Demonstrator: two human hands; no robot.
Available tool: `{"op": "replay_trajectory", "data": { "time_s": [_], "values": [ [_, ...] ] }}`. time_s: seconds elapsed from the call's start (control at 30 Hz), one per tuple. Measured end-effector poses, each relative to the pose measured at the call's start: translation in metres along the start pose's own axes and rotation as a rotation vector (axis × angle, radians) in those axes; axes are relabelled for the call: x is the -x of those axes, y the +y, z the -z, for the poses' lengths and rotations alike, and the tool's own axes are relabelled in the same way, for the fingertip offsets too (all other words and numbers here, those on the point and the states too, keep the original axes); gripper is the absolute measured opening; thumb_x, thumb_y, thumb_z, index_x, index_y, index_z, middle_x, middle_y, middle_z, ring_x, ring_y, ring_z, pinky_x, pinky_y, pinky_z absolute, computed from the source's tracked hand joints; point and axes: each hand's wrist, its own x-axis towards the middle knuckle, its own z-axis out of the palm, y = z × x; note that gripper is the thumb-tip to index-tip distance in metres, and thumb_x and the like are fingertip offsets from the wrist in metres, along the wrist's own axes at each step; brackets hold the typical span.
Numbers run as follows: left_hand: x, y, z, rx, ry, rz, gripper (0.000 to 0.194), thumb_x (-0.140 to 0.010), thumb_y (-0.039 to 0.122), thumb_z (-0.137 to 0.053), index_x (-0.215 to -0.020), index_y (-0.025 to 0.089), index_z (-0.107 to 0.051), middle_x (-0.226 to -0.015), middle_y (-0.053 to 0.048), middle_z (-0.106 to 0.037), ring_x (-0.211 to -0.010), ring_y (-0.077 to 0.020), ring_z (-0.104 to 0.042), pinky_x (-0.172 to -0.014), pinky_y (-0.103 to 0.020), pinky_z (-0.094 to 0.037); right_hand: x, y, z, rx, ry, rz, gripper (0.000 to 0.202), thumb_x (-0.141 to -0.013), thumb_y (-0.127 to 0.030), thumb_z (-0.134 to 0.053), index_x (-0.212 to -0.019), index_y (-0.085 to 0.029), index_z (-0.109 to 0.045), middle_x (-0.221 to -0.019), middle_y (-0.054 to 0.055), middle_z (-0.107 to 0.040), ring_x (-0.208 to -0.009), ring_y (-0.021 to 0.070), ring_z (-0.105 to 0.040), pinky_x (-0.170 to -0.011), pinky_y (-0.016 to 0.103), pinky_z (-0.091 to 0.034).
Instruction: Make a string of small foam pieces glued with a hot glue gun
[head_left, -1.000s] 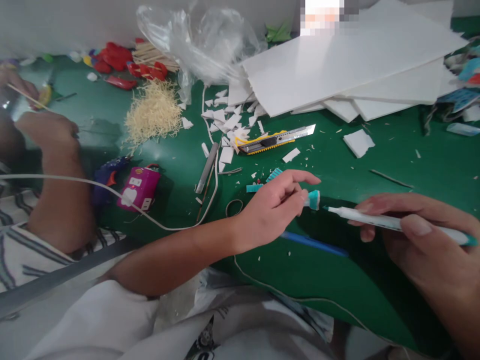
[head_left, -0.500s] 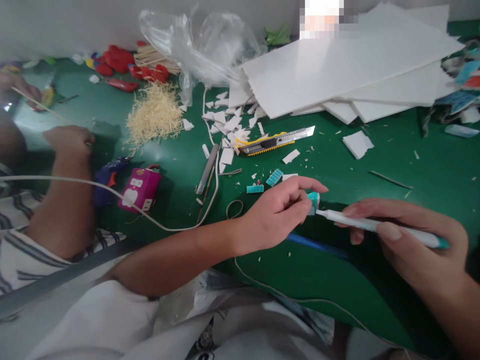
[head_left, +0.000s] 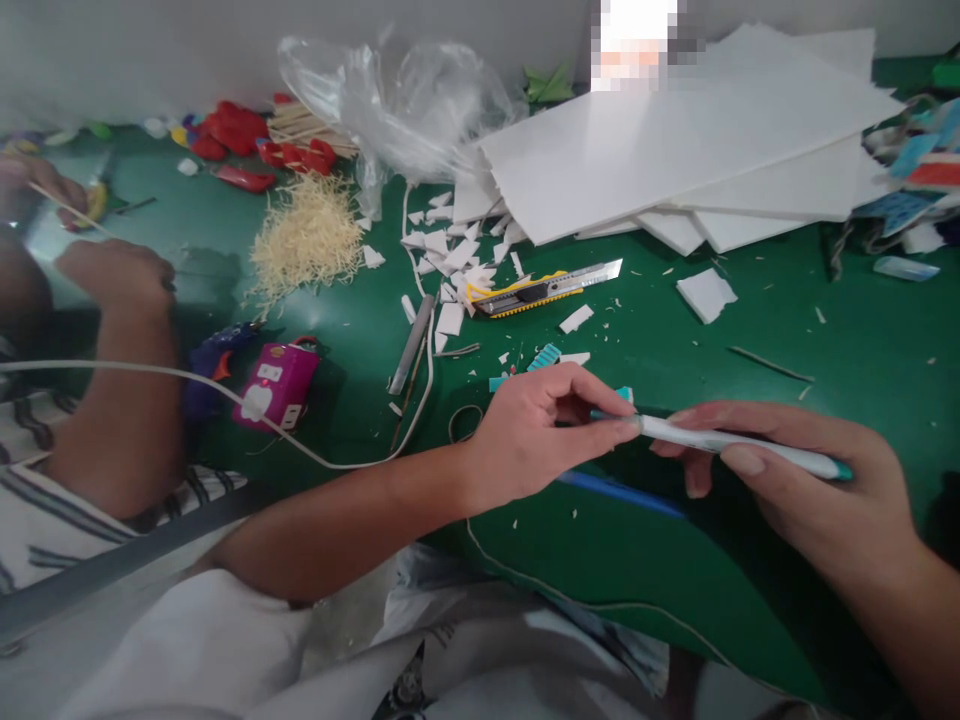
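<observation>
Yellow utility knife (head_left: 544, 288), white foam boards (head_left: 675, 150), pink power strip (head_left: 276, 384), straw-coloured shavings (head_left: 307, 235)

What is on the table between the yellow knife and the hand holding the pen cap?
In the head view, small teal paper bits and white scraps lie between the utility knife and the left hand.

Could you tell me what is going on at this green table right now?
A person holds a white marker pen in the right hand, while the left hand pinches its teal cap at the pen's tip end. Both hands hover just above the green table. Behind them lie a yellow utility knife, white foam scraps and stacked white boards. To the left, another person's hand works near a pink power strip.
</observation>
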Motion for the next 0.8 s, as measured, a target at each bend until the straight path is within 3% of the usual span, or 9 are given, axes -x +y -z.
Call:
{"op": "replay_trajectory", "data": {
  "time_s": [0.17, 0.33, 0.6, 0.7, 0.8],
  "values": [
    [0.002, 0.001, 0.000, -0.044, -0.009, -0.111, 0.037, -0.076, 0.048, -0.086, -0.076, 0.016, -0.068, -0.077, -0.004, -0.074, -0.059, -0.0090, -0.062, -0.050, -0.021, -0.049, -0.009, -0.002, 0.002, -0.209, -0.110, -0.080, 0.020, -0.077, -0.045, -0.083, -0.089, -0.029, -0.083, -0.074, 0.005, -0.080, -0.047, 0.0171, -0.066, -0.048, 0.032, -0.058],
    [0.005, 0.002, -0.003, -0.119, -0.008, -0.245, 0.017, -0.080, 0.028, -0.082, -0.078, 0.016, -0.071, -0.078, -0.004, -0.074, -0.061, -0.0100, -0.065, -0.054, -0.021, -0.054, -0.010, -0.002, 0.003, -0.275, -0.167, -0.093, 0.017, -0.078, -0.044, -0.082, -0.089, -0.031, -0.083, -0.075, 0.006, -0.080, -0.048, 0.0181, -0.068, -0.046, 0.032, -0.059],
    [0.010, 0.001, -0.014, 0.028, -0.015, -0.146, 0.015, -0.079, 0.022, -0.081, -0.077, 0.016, -0.068, -0.080, -0.004, -0.074, -0.065, -0.0117, -0.070, -0.054, -0.021, -0.056, -0.010, -0.008, 0.003, -0.305, -0.262, -0.077, 0.015, -0.082, -0.040, -0.078, -0.094, -0.031, -0.083, -0.079, 0.008, -0.080, -0.052, 0.0226, -0.072, -0.049, 0.036, -0.062],
    [0.006, 0.004, -0.013, -0.007, -0.017, -0.168, 0.014, -0.083, 0.025, -0.079, -0.081, 0.017, -0.068, -0.081, -0.004, -0.074, -0.067, -0.0118, -0.070, -0.056, -0.021, -0.056, -0.009, -0.006, 0.003, -0.270, -0.201, -0.040, 0.015, -0.080, -0.042, -0.079, -0.092, -0.033, -0.084, -0.074, 0.007, -0.079, -0.051, 0.0223, -0.071, -0.043, 0.033, -0.057],
    [0.002, 0.013, -0.005, -0.226, -0.068, -0.258, 0.010, -0.086, 0.026, -0.076, -0.086, 0.018, -0.071, -0.084, -0.004, -0.075, -0.069, -0.0111, -0.068, -0.061, -0.021, -0.056, -0.008, -0.002, 0.008, -0.056, 0.020, 0.026, 0.042, -0.078, -0.066, -0.071, -0.084, -0.026, -0.084, -0.053, 0.005, -0.067, -0.038, 0.0181, -0.057, -0.033, 0.031, -0.043]
  ]
}}
